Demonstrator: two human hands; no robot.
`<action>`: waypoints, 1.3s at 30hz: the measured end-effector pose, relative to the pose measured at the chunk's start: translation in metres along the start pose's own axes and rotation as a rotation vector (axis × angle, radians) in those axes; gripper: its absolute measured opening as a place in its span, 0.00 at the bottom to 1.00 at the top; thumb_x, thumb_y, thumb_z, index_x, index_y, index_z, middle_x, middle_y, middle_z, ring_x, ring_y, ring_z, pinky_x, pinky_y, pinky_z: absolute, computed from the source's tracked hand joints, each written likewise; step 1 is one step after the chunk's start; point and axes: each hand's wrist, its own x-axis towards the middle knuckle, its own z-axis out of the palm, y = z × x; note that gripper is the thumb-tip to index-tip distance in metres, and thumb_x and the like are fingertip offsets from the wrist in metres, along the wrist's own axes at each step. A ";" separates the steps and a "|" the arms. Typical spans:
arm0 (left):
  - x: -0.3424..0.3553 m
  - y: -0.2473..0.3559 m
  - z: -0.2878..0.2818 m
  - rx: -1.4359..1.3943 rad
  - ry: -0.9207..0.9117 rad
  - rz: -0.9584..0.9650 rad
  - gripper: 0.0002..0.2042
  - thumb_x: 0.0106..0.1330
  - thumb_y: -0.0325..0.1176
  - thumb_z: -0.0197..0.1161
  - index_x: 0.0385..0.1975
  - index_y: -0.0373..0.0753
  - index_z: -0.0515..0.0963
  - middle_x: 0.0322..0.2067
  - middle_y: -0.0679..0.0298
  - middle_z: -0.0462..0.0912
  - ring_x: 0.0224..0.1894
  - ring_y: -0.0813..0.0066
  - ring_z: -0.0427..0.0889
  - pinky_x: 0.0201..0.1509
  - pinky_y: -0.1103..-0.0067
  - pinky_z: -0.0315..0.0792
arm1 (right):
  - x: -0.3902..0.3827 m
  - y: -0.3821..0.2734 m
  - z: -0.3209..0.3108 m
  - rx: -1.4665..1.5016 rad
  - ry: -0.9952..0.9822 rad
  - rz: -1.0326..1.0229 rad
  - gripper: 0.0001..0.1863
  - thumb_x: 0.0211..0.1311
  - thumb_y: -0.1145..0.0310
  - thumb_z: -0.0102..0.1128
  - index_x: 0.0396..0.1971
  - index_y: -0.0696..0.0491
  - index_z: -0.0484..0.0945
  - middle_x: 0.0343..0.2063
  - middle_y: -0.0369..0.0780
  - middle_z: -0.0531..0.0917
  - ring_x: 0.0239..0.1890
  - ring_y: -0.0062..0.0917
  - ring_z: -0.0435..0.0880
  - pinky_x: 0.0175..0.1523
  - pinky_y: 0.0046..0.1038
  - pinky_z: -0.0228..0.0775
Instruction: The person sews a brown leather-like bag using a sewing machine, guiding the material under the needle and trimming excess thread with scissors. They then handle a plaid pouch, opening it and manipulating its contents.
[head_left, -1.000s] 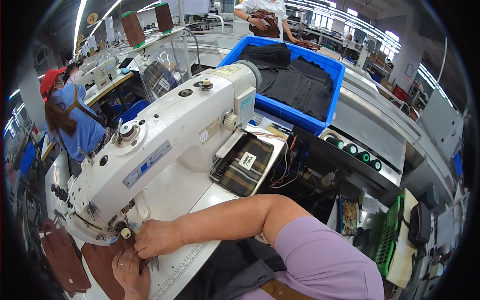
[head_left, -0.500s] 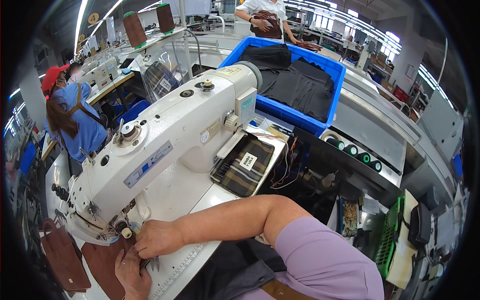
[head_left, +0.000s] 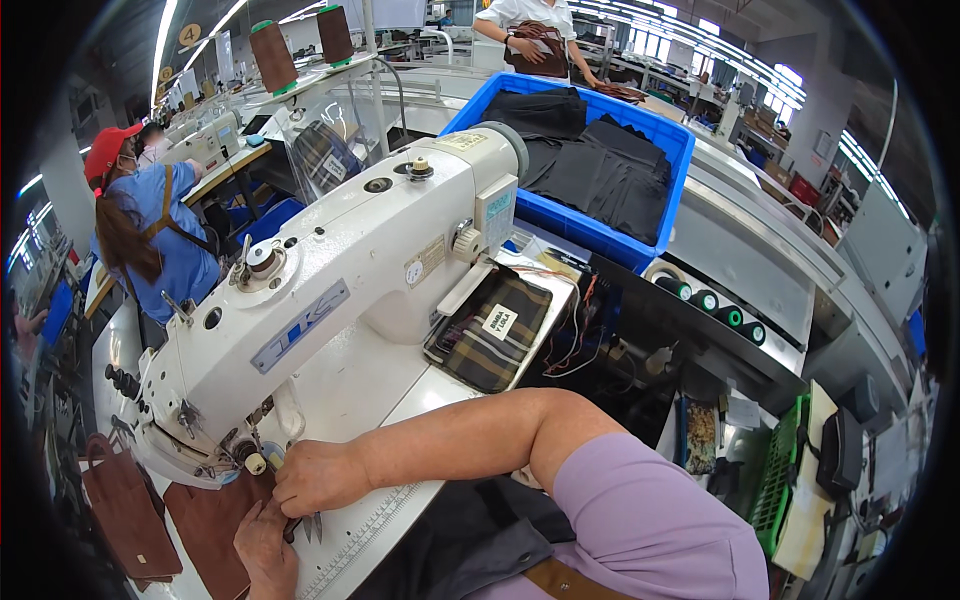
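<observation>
A brown flat piece, leather or fabric [head_left: 205,528], lies under the head of a white sewing machine [head_left: 330,290]. At its right edge my left hand [head_left: 266,552] has its fingers bent and closed on the piece. My right hand [head_left: 318,478] reaches in from the right, fingers pinched at the same edge, touching the left fingertips. What lies between the fingertips is hidden. Pointed metal blades, like thread snips [head_left: 314,528], stick out below my right hand; I cannot tell whether it holds them. The needle area is partly covered by the machine head.
A brown bag [head_left: 128,515] lies left of the machine. A plaid pouch [head_left: 492,335] rests on the machine bed's right. Behind stands a blue crate [head_left: 655,240] with dark fabric pieces. Thread spools [head_left: 715,305] line the right side. One person sits at the left; another stands at the back.
My left fingers have curled in and drawn closer to my right hand. The right hand has barely moved. The view has shifted slightly.
</observation>
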 end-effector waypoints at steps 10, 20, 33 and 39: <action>-0.005 0.003 -0.009 0.061 -0.089 -0.026 0.18 0.46 0.18 0.56 0.38 0.35 0.82 0.46 0.51 0.86 0.48 0.55 0.86 0.57 0.58 0.79 | 0.004 0.006 0.005 0.086 -0.004 -0.062 0.05 0.53 0.65 0.59 0.22 0.47 0.73 0.24 0.35 0.77 0.29 0.32 0.81 0.29 0.37 0.72; -0.005 0.001 -0.019 -0.105 -0.208 -0.076 0.19 0.57 0.18 0.59 0.49 0.36 0.83 0.53 0.58 0.85 0.59 0.62 0.82 0.67 0.62 0.74 | 0.010 -0.006 -0.020 0.116 -0.178 0.082 0.07 0.45 0.68 0.63 0.27 0.49 0.81 0.28 0.32 0.81 0.33 0.26 0.83 0.34 0.30 0.77; -0.008 0.006 -0.012 -0.145 -0.208 -0.132 0.20 0.59 0.19 0.59 0.50 0.42 0.84 0.54 0.63 0.84 0.62 0.66 0.80 0.69 0.63 0.73 | 0.006 -0.005 -0.032 0.241 -0.254 0.231 0.07 0.49 0.69 0.74 0.28 0.50 0.85 0.31 0.31 0.86 0.33 0.26 0.85 0.34 0.29 0.78; -0.008 -0.001 -0.013 -0.178 -0.200 -0.130 0.19 0.58 0.18 0.59 0.49 0.42 0.85 0.54 0.64 0.85 0.62 0.66 0.80 0.69 0.63 0.73 | 0.006 -0.005 -0.032 0.233 -0.259 0.261 0.06 0.50 0.69 0.73 0.28 0.51 0.85 0.31 0.31 0.86 0.33 0.26 0.86 0.34 0.29 0.77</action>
